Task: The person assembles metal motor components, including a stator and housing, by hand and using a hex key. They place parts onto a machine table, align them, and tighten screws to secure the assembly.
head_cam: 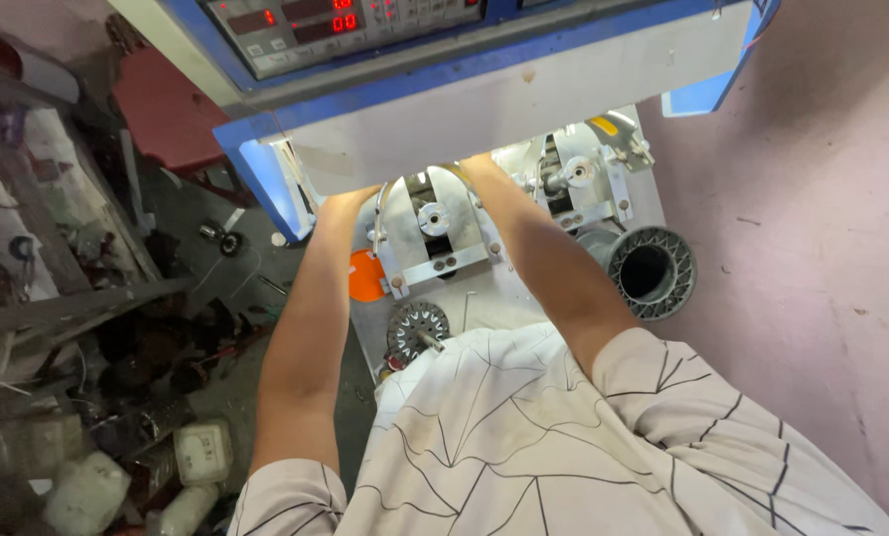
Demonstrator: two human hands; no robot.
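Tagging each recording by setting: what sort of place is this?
Probably a small motor-winding or repair workshop: a blue-and-white benchtop machine with red digit displays, a grey ribbed plastic spool beside it, and a grimy shelf of scattered parts. Both hands are hidden under the machine.

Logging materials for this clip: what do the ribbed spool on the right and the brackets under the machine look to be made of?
Spool: likely moulded plastic, matt dark grey, with even ribs round its hollow core. Brackets: bare metal, probably steel or aluminium, judging by the silver sheen, screw heads and bright glints. Both hands are hidden under the machine's housing.

Grey machine bed [494, 298]: metal brackets [434, 223], toothed wheel [416, 328].
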